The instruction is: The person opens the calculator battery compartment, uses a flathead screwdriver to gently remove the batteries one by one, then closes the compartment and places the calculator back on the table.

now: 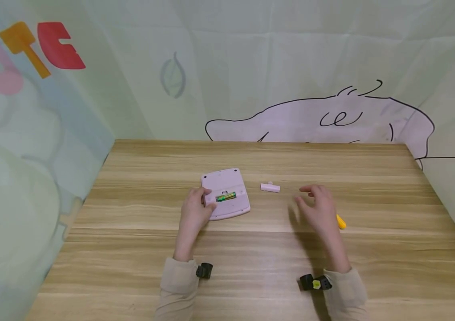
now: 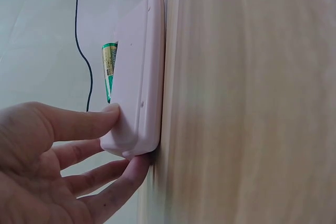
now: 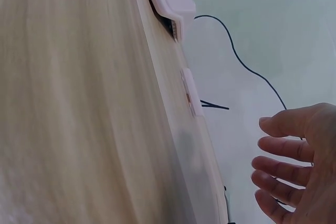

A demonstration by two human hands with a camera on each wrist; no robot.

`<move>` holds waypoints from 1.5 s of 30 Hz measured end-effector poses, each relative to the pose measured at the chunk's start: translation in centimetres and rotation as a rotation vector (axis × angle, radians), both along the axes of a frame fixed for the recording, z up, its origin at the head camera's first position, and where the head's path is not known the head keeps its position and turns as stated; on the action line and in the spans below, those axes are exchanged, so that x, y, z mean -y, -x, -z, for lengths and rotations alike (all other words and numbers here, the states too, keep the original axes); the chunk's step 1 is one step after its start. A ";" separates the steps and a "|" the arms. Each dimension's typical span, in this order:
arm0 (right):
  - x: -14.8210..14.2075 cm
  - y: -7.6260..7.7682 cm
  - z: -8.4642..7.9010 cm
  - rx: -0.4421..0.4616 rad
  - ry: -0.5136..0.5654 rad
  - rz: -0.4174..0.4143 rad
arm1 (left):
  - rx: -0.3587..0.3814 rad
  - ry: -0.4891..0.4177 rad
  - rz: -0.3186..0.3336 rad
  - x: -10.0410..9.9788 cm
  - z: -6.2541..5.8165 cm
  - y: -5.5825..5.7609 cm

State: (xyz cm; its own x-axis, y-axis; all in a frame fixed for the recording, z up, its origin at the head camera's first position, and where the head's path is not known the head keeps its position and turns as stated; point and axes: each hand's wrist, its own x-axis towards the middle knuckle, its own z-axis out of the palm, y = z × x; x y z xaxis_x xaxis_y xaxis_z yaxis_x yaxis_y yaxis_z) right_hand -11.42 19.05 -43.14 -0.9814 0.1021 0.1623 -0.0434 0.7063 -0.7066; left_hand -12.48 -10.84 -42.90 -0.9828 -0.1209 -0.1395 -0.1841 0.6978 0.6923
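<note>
A pale pink calculator (image 1: 227,180) lies back side up on the table, its small battery compartment uncovered. A green and gold battery (image 1: 226,196) sits in that compartment, one end tilted up in the left wrist view. My left hand (image 1: 196,208) grips the calculator's left edge, thumb on the upturned back and fingers at the side and underneath. To the right lies a small pink battery cover (image 1: 270,187) with a tab. Beyond it my right hand (image 1: 320,209) hovers above the table, fingers loosely bent and holding nothing.
Partly hidden by the right hand, a yellow handle-like object (image 1: 341,221) lies on the wooden table (image 1: 259,258). A printed cloth backdrop (image 1: 231,67) hangs behind the table and along its sides.
</note>
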 end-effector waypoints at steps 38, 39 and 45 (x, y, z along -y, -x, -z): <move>3.8 0.0 0.7 -0.055 -0.025 -0.154 | 0.027 -0.002 0.000 -0.1 -0.3 0.1; 3.9 0.0 0.8 -0.054 -0.024 -0.158 | 0.024 0.000 0.001 -0.1 -0.3 0.1; 4.4 0.0 0.9 -0.004 -0.024 -0.175 | 0.012 0.008 0.000 -0.1 -0.2 0.2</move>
State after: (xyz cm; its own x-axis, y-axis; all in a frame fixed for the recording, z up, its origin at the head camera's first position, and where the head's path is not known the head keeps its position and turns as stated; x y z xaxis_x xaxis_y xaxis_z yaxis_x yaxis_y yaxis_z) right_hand -11.42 14.66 -44.00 -0.9832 -0.0746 0.1665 -0.1701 0.7043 -0.6892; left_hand -12.66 -10.76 -42.72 -0.9810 -0.1223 -0.1505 -0.1926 0.7029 0.6847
